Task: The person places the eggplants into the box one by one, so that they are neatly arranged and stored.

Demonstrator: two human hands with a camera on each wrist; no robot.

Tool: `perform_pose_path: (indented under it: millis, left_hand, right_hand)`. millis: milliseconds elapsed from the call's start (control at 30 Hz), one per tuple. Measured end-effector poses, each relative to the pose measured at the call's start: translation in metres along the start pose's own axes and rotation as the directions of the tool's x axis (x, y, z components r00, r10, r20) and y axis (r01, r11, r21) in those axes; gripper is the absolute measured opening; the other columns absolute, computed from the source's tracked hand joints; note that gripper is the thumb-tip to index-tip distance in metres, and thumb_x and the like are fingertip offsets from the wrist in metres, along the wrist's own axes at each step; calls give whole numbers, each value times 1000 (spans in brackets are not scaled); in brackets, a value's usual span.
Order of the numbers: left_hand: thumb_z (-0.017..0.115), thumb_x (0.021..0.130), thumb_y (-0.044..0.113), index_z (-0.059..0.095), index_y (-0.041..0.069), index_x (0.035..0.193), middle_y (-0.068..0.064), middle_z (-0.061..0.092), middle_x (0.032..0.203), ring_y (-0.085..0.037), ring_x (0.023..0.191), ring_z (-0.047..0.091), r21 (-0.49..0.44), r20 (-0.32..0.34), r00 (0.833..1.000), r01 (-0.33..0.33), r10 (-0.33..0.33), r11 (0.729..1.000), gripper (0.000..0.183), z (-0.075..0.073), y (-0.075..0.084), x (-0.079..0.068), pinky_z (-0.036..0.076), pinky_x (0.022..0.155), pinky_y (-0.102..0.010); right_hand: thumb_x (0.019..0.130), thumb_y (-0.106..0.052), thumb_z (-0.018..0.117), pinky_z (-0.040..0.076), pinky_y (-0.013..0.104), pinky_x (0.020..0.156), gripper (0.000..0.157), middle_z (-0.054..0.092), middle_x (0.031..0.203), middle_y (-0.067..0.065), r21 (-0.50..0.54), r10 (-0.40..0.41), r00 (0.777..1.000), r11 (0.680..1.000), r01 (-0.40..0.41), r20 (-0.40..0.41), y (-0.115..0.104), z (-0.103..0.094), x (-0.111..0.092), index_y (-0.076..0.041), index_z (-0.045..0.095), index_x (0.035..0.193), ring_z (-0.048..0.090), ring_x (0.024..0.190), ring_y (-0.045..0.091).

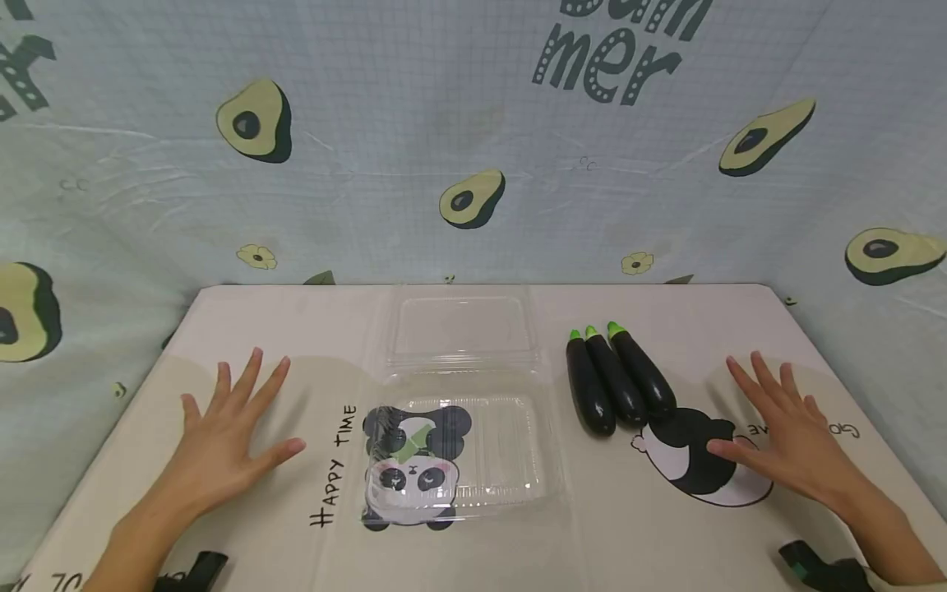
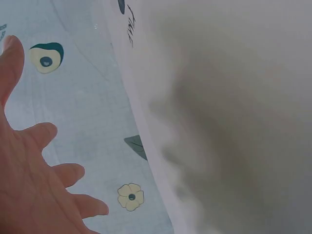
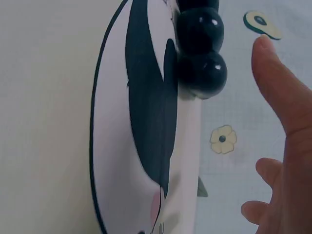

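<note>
My left hand hovers over the left part of the table with its fingers spread, holding nothing. On the other side my right hand is likewise spread and holds nothing, to the right of three dark eggplants with green tips. Those eggplants lie side by side, and their round ends show in the right wrist view. Between the hands stands a clear plastic clamshell box, its lid folded back toward the far edge. A printed panda shows through its left part. Neither hand touches the box or the eggplants.
The pale table cover carries printed lettering and cartoon animals. Behind the table and at both sides hangs a light cloth with avocado prints. Dark straps sit at the wrists.
</note>
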State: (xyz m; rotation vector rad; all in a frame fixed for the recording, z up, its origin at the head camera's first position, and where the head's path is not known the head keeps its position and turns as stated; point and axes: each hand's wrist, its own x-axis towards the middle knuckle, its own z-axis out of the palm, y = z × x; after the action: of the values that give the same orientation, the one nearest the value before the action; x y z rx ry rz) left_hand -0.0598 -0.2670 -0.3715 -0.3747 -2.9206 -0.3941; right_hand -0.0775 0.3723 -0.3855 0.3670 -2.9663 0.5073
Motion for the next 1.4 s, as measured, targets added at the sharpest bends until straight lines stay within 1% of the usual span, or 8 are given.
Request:
perform_pose_path:
  millis: [167, 333, 467, 533, 633, 1000, 1133, 1400]
  left_hand:
    - [69, 80, 54, 9, 28, 155, -17, 7, 159, -53, 138, 1, -67, -9, 1000, -23, 22, 998, 100, 4, 7, 4, 1, 91, -81]
    - [71, 79, 50, 12, 28, 155, -16, 9, 159, -51, 139, 1, -143, -26, 998, -54, 51, 988, 98, 8, 17, 5, 3, 93, -80]
    - [71, 80, 48, 16, 28, 155, -15, 10, 159, -51, 139, -1, -208, -50, 996, -83, 74, 975, 95, 10, 24, 5, 4, 94, -80]
    - [71, 80, 49, 17, 28, 154, -15, 10, 159, -50, 139, -1, -229, -61, 994, -99, 88, 968, 94, 11, 27, 6, 4, 94, -79]
    - [70, 81, 50, 18, 27, 154, -14, 10, 159, -48, 140, -1, -249, -75, 992, -118, 103, 961, 93, 11, 29, 7, 3, 96, -78]
    - [70, 81, 49, 23, 25, 154, -15, 14, 158, -49, 140, 6, -296, -100, 987, -150, 125, 943, 90, 12, 38, 8, 10, 97, -77]
    - [70, 81, 48, 23, 24, 154, -9, 13, 159, -47, 141, 8, -334, -106, 984, -169, 141, 927, 90, 14, 42, 9, 10, 100, -74]
    - [68, 83, 50, 21, 21, 154, -4, 12, 160, -41, 143, 7, -401, -107, 981, -191, 161, 896, 90, 21, 54, 4, 10, 106, -67]
  right_hand:
    - [77, -34, 77, -10, 76, 94, 104, -1, 159, 14, 147, -1, 1000, 989, 2, -11, -10, 1, 4, -23, 10, 155, -14, 140, 44]
    - [81, -25, 73, -3, 80, 91, 97, 3, 160, 4, 278, 2, 1000, 960, 3, -17, -25, 2, 6, -28, 11, 155, -11, 144, 29]
    - [81, -21, 73, 1, 80, 92, 94, 7, 160, 0, 336, -10, 999, 942, 27, -50, -36, 2, 7, -28, 14, 155, -7, 144, 14]
    - [80, -21, 73, 2, 79, 93, 94, 8, 160, 0, 349, -20, 998, 936, 41, -66, -41, 2, 8, -28, 15, 155, -5, 143, 7]
    - [79, -21, 75, 2, 78, 96, 96, 10, 160, 1, 350, -33, 996, 935, 60, -83, -47, 2, 9, -27, 16, 155, -3, 143, 5]
    - [76, -24, 76, 4, 76, 99, 96, 12, 160, 2, 355, -50, 993, 931, 85, -107, -64, 5, 12, -27, 20, 154, 5, 145, 26]
    - [77, -21, 76, 7, 75, 99, 93, 16, 159, 3, 372, -43, 990, 924, 90, -131, -72, 7, 11, -27, 23, 153, 12, 145, 25]
    - [75, -17, 78, 16, 75, 97, 93, 21, 158, 0, 388, -72, 987, 914, 122, -142, -92, 12, 8, -26, 27, 152, 17, 139, 2]
